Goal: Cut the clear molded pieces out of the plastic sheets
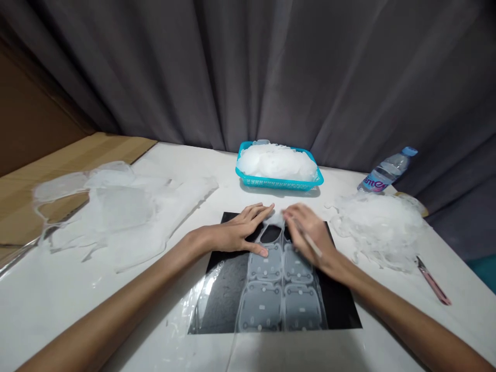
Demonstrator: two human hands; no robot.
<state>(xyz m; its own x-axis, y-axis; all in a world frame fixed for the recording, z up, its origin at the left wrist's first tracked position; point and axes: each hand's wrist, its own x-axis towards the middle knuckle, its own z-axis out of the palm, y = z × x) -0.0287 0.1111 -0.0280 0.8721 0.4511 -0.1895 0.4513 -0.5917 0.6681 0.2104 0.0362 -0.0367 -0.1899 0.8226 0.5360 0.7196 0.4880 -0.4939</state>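
Lying splayed, left hand (243,227) touches the sheet (265,297) beneath; right hand (312,227) grips a tool (312,244).

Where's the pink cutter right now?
In the head view, the pink cutter lies on the table at right, beside the pile of white scraps.

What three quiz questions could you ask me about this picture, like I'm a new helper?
1. Pick one: the basket at the back is A) red, B) turquoise, C) yellow.
2. True or false: the left hand is gripping the bottle.
3. Which hand holds the thin tool?

Key: 1. B. 2. False; it is spread out, with its thumb over the translucent sheet. 3. The right hand.
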